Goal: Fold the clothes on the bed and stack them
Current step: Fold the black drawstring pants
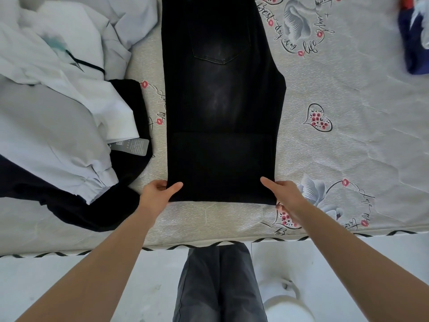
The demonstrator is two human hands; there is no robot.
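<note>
The black trousers (222, 101) are lying flat down the middle of the bed (348, 140), legs together, their near end stopping just short of the bed's near edge; the left hand (157, 192) is pinching the near left corner, thumb on top and fingers under, and the right hand (282, 192) is pinching the near right corner likewise; holding both corners well apart is probably keeping the cloth taut and square for folding away from the person; a back pocket is showing toward the far edge, the seat is looking faded grey, and a cross line near the hands is suggesting a layer already doubled; unfolded white and dark clothes (58, 108) are heaping along the left edge.
</note>
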